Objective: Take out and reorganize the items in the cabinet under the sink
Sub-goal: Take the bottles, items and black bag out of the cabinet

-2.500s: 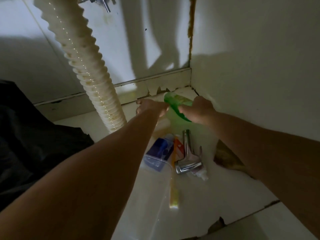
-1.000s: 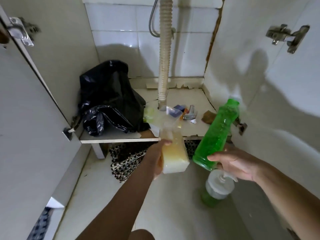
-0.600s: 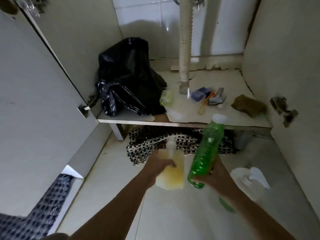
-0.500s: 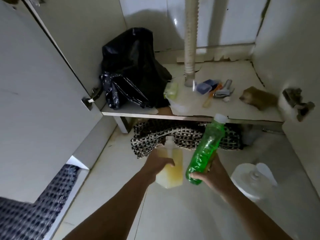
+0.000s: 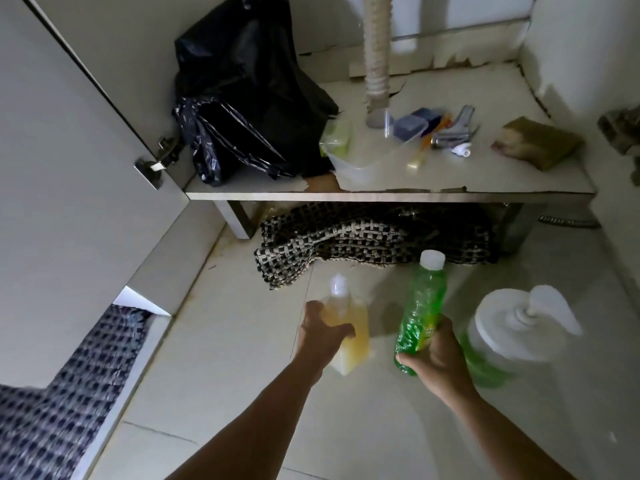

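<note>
My left hand [image 5: 320, 336] grips a squarish clear bottle of yellow liquid [image 5: 349, 336] low over the floor tiles in front of the cabinet. My right hand [image 5: 434, 355] holds a slim green bottle [image 5: 420, 315] with a white cap, upright and slightly tilted, beside a pump bottle [image 5: 509, 336] of green liquid that stands on the floor. Inside the cabinet, on its shelf [image 5: 381, 195], lie a black plastic bag [image 5: 249, 98], a clear plastic tub [image 5: 363, 157], a blue box [image 5: 412, 124], a metal tap piece [image 5: 453, 131] and a brown sponge [image 5: 538, 142].
A corrugated drain hose [image 5: 377, 46] comes down to the shelf's middle. A checked woven mat [image 5: 363, 242] is bunched under the shelf. The open cabinet door [image 5: 69, 168] stands at the left, with another checked cloth [image 5: 52, 410] below it. A hinge [image 5: 623, 131] sticks out at right.
Both hands pulled the two bottles out of the cabinet's back corner and brought them down toward the floor in front. The view has tilted downward.
</note>
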The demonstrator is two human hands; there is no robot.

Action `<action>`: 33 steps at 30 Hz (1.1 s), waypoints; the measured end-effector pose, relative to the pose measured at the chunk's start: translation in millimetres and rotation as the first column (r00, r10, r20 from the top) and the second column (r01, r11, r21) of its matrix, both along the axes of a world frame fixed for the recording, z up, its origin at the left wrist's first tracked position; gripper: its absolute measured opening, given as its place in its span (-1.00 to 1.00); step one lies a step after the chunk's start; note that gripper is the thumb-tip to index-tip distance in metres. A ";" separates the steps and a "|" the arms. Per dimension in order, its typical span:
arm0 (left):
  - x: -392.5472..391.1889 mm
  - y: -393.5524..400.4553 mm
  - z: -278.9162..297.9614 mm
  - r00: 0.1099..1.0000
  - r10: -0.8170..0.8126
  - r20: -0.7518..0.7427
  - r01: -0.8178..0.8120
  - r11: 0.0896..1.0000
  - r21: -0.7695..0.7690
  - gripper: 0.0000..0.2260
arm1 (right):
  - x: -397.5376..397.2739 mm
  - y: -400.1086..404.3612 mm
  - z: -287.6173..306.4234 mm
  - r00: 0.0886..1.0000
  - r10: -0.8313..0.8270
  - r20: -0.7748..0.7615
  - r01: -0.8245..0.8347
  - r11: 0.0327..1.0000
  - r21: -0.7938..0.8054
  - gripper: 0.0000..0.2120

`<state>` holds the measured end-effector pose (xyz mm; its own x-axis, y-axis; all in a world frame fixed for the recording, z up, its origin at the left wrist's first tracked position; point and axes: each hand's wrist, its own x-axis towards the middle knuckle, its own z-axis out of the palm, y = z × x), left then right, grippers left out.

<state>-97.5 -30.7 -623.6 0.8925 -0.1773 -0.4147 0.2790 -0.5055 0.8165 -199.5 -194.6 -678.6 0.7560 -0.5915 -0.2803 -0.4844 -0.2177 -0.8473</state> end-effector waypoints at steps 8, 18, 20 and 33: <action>-22.0 -11.4 -17.2 0.976 -0.094 0.197 0.084 0.995 0.060 -0.39 | -2.0 -1.3 -7.7 0.996 0.014 0.087 0.002 0.984 -0.178 -0.31; -38.2 -19.6 -26.9 0.990 -0.097 0.100 0.094 0.995 0.032 -0.28 | 2.1 -22.7 0.8 1.000 -0.023 -0.022 0.018 0.984 -0.176 -0.35; -35.1 -18.0 -24.2 0.989 -0.143 0.048 0.140 0.989 0.053 -0.24 | -2.0 -21.0 7.5 0.993 -0.016 -0.115 -0.003 0.987 -0.163 -0.51; 114.3 -21.3 152.4 0.686 -0.715 -0.134 0.573 0.417 0.706 -0.76 | 4.1 1.0 179.3 0.762 0.457 -0.459 -0.614 0.735 -0.287 -0.76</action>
<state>16.8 -52.0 -471.1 0.6967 -0.4798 -0.5333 -0.4649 -0.8682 0.1736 -195.4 -193.6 -499.2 0.8814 -0.2292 -0.4129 -0.4098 -0.8059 -0.4274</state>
